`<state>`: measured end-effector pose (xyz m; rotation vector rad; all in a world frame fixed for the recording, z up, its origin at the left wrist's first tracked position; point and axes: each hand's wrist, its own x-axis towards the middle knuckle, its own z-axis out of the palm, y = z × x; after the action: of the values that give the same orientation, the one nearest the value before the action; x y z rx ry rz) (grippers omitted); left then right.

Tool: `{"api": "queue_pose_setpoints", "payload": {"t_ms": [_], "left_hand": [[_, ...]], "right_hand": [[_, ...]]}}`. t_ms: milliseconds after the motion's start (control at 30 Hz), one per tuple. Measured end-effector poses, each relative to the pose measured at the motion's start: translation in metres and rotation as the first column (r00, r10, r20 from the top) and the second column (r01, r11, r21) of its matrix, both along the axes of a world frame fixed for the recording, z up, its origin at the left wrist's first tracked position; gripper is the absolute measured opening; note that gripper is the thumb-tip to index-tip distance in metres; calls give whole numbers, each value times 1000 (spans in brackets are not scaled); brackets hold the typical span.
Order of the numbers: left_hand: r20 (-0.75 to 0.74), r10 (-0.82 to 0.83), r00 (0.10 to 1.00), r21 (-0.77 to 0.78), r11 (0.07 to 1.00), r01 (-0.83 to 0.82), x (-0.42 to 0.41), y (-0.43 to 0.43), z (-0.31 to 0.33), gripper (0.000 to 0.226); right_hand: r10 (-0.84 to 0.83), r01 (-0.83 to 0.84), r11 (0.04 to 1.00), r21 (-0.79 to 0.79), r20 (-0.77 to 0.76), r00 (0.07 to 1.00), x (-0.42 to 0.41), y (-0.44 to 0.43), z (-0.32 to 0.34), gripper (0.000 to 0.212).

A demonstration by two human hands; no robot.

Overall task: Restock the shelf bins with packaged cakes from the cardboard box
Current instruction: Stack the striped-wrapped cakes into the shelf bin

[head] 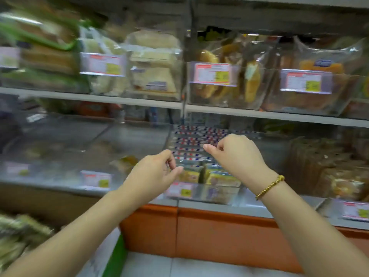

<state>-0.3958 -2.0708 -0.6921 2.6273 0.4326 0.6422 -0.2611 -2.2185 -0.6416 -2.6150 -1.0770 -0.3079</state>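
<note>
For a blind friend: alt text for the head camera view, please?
A person's left hand and right hand, apparently empty, hover over a clear shelf bin of striped packaged cakes. A gold bracelet circles the right wrist; more stocked bins line the shelf above.

Retail shop, bakery aisle: grey metal shelves (259, 115) carry clear plastic bins (225, 97) of cellophane-wrapped breads and cakes (153, 56), each bin fronted by a white price label with red header and yellow patch (212, 74).
</note>
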Motion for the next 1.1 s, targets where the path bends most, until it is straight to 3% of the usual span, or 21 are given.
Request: {"api": "queue_pose_setpoints", "payload": {"t_ms": [133,333,533,600,667,733,767,933,1033,1100], "left_hand": [[-89,117,989,-63,990,-122,-100,39,-19,28],[-331,288,899,-48,946,-321,-216,106,-47,23],[-578,347,738,-87,874,-479,-290,171,-88,24],[-672,358,648,-80,835,-545,-313,191,-103,24],[-806,354,475,-19,786,-618,-338,212,-114,31],[-897,322,303,50,755,-654,-364,231,-124,40],[-918,301,259,60,749,-660,-373,239,-129,42],[-951,232,204,21,708,-706,-403,262,-161,33],[-933,300,201,81,716,-693,-412,268,-159,38],[-921,304,243,61,730,-681,-417,273,-149,42]], "right_hand": [[235,-235,972,8,-28,972,-77,36,-3,57],[483,-501,863,-68,-181,856,-154,100,-62,13],[566,-667,723,-182,-398,722,-206,166,-130,23],[572,-691,691,-211,-425,702,-216,187,-143,22],[566,-701,667,-253,-440,697,-222,206,-153,19],[545,-688,613,-390,-422,725,-221,218,-165,7],[525,-664,573,-481,-407,748,-220,223,-172,6],[414,-515,374,-771,-358,837,-238,258,-194,14],[356,-418,419,-806,-277,892,-257,289,-197,13],[403,-485,526,-698,-297,866,-268,313,-204,14]]}}
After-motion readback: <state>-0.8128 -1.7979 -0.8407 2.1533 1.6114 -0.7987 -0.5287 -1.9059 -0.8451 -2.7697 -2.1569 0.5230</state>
